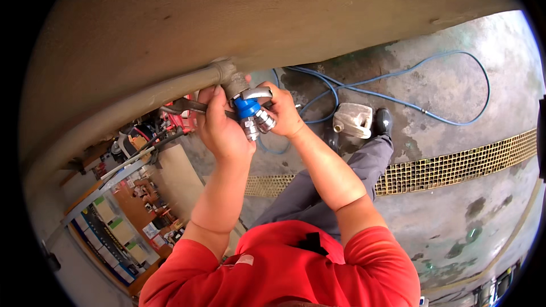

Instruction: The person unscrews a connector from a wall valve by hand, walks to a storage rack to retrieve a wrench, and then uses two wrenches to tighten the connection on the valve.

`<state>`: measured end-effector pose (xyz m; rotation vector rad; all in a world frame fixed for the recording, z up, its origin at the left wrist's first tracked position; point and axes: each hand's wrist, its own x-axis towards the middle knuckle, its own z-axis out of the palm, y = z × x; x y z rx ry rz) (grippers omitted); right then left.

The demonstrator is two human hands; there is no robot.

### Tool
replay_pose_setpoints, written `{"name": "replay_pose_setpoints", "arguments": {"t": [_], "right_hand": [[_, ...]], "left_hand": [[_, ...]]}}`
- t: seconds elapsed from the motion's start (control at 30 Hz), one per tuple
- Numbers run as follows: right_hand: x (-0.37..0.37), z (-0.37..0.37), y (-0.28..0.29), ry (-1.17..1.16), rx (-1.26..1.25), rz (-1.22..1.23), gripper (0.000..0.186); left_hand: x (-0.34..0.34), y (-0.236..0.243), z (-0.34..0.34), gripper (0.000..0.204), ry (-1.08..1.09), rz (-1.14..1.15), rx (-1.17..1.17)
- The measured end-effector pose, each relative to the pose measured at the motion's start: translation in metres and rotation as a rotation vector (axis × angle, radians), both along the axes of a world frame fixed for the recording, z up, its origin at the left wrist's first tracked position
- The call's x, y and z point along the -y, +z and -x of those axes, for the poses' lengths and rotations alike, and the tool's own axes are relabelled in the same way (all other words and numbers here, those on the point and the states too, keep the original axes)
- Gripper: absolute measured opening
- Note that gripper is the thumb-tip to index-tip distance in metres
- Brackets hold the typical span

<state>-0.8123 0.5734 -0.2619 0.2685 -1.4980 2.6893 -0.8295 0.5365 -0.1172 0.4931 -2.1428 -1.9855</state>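
Wrench (185,106) is gripped in closed left hand (222,128) at grey pipe elbow (230,77); blue-and-metal fitting (253,113) is held by curled right hand (283,112).

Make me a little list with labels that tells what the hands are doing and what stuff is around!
left hand: wrapped around a dark wrench next to the fitting
right hand: gripping the blue fitting with silver couplers
fitting hangs from: a grey pipe along the wall
floor: stained concrete with a yellow drain grate
hose: blue hose looped on the floor
jug: pale plastic jug beside a black shoe
lower left: shelves with boxes
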Motion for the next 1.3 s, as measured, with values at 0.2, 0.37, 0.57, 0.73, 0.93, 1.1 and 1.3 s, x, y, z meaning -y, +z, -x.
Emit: {"name": "replay_pose_setpoints", "arguments": {"t": [0.2, 0.37, 0.57, 0.73, 0.93, 1.1, 1.3], "right_hand": [[-0.029, 0.014, -0.019, 0.063, -0.047, -0.249, 0.032], [-0.060, -0.008, -0.024, -0.013, 0.114, -0.314, 0.033], [-0.098, -0.004, 0.023, 0.020, -0.061, -0.781, 0.037], [-0.122, 0.005, 0.057, -0.033, -0.215, -0.963, 0.034], [-0.141, 0.019, 0.115, 0.074, -0.359, -1.455, 0.022], [-0.131, 0.029, 0.177, 0.243, -0.355, -1.690, 0.015], [-0.088, 0.042, 0.241, 0.546, -0.273, -1.901, 0.012]], "left_hand": [[0.014, 0.000, 0.000, 0.029, -0.144, -0.038, -0.005], [0.019, 0.000, 0.000, 0.027, -0.173, -0.067, -0.019], [0.023, 0.000, 0.000, 0.032, -0.188, -0.168, 0.038], [0.021, 0.005, -0.001, 0.034, -0.210, -0.299, 0.067], [0.028, -0.008, -0.005, 0.038, -0.187, -0.499, 0.064], [0.042, -0.030, -0.014, 0.043, -0.044, -0.667, 0.142], [0.030, -0.048, -0.028, 0.043, 0.039, -1.017, 0.294]]}}
